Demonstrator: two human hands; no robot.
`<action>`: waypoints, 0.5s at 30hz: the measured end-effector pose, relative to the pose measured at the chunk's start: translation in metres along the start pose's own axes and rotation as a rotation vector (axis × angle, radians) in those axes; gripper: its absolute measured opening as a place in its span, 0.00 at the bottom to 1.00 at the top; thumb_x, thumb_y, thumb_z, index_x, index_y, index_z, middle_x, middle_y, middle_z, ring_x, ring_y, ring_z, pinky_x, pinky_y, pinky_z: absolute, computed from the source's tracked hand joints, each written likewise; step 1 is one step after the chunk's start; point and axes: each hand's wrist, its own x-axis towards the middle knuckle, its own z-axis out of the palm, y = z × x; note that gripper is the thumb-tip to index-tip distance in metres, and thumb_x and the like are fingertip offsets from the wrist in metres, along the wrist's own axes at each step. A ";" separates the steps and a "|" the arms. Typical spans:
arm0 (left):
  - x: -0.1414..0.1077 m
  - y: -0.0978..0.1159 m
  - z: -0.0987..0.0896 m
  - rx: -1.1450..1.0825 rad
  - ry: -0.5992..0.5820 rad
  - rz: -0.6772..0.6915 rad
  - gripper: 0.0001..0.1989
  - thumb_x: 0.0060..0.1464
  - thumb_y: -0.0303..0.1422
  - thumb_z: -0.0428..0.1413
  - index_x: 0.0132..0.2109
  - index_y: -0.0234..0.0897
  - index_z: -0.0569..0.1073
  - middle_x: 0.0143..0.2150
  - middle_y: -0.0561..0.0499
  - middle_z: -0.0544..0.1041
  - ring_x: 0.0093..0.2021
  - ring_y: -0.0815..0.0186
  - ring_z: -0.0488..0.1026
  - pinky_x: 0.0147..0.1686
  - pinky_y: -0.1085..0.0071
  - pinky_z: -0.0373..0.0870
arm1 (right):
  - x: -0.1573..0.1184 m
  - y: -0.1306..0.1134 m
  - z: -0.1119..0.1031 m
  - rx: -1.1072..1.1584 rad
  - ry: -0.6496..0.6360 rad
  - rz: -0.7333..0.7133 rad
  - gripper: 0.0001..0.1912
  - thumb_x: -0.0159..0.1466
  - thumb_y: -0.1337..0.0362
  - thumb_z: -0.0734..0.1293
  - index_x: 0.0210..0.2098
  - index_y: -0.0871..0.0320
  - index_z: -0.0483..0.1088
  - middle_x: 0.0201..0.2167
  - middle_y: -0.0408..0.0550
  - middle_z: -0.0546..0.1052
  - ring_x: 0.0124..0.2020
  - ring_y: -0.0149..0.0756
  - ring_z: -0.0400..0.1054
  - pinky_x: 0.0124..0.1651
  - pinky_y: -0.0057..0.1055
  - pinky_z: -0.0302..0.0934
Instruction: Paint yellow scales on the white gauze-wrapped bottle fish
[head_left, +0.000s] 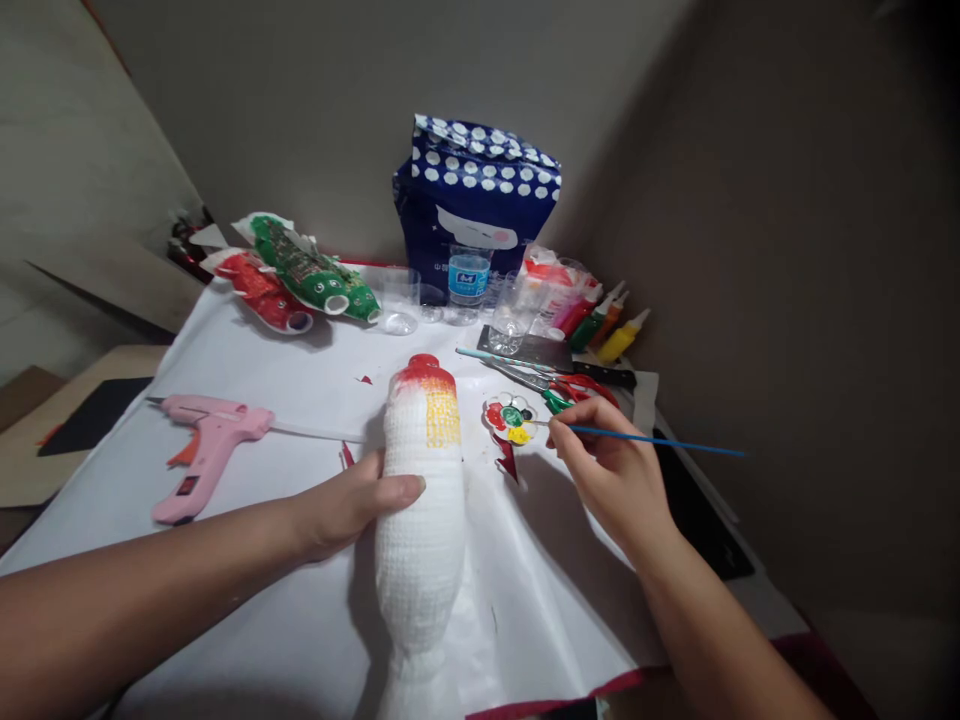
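My left hand (360, 505) is wrapped round a white cloth-covered bottle (421, 540), its thumb lying across the front. Red paint coats the bottle's neck and shoulder, and a patch of yellow dabs sits just below. Between the fingertips of my right hand (615, 470) is a thin blue paintbrush (652, 437), its tip over the right edge of a flower-shaped paint palette (491, 398). Red, green, black, white and yellow paint fill the palette's wells. A dark red scrap (507, 460) lies just below the palette.
A pink glue gun (214, 440) lies at left. Behind it are red (259, 290) and green (304, 265) painted fish. A blue bag (480, 190), clear plastic cups and paint bottles (619, 335) stand at the back. Scissors (536, 380) and a knife (600, 374) lie behind the palette.
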 end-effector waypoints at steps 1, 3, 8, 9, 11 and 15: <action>0.000 -0.001 -0.001 0.002 0.000 -0.001 0.35 0.49 0.51 0.66 0.57 0.32 0.74 0.52 0.36 0.80 0.51 0.46 0.77 0.45 0.62 0.76 | -0.006 -0.010 0.000 0.057 0.017 -0.009 0.07 0.65 0.61 0.68 0.31 0.55 0.70 0.26 0.43 0.75 0.27 0.33 0.69 0.29 0.28 0.62; 0.000 -0.002 -0.001 0.007 0.007 0.001 0.34 0.50 0.51 0.66 0.56 0.31 0.75 0.51 0.36 0.80 0.48 0.47 0.78 0.45 0.62 0.76 | -0.018 -0.030 0.004 0.247 0.018 -0.012 0.06 0.65 0.62 0.69 0.31 0.54 0.71 0.25 0.42 0.76 0.27 0.34 0.72 0.31 0.28 0.66; 0.002 -0.001 0.002 0.008 -0.082 0.060 0.33 0.55 0.49 0.62 0.61 0.32 0.71 0.48 0.36 0.81 0.45 0.49 0.79 0.44 0.59 0.76 | -0.042 -0.059 0.031 0.596 0.009 0.036 0.05 0.66 0.63 0.70 0.33 0.53 0.72 0.29 0.42 0.79 0.34 0.35 0.78 0.38 0.31 0.73; 0.002 0.000 0.003 0.003 -0.103 0.069 0.33 0.56 0.49 0.61 0.62 0.32 0.71 0.49 0.36 0.81 0.45 0.48 0.79 0.44 0.59 0.76 | -0.044 -0.060 0.036 0.646 0.020 0.056 0.05 0.66 0.63 0.70 0.33 0.53 0.72 0.30 0.42 0.80 0.35 0.35 0.78 0.38 0.31 0.73; 0.002 0.000 0.003 -0.003 -0.110 0.072 0.32 0.57 0.49 0.61 0.61 0.32 0.71 0.49 0.36 0.81 0.45 0.49 0.79 0.44 0.59 0.76 | -0.045 -0.058 0.044 0.720 0.027 0.091 0.05 0.67 0.63 0.70 0.33 0.53 0.71 0.30 0.42 0.81 0.35 0.34 0.78 0.40 0.31 0.73; 0.002 -0.001 0.002 0.015 -0.099 0.052 0.30 0.57 0.49 0.60 0.58 0.31 0.73 0.46 0.36 0.81 0.44 0.49 0.80 0.43 0.59 0.76 | -0.043 -0.053 0.051 0.772 -0.008 0.122 0.06 0.66 0.64 0.70 0.32 0.54 0.70 0.28 0.41 0.80 0.35 0.34 0.79 0.42 0.31 0.74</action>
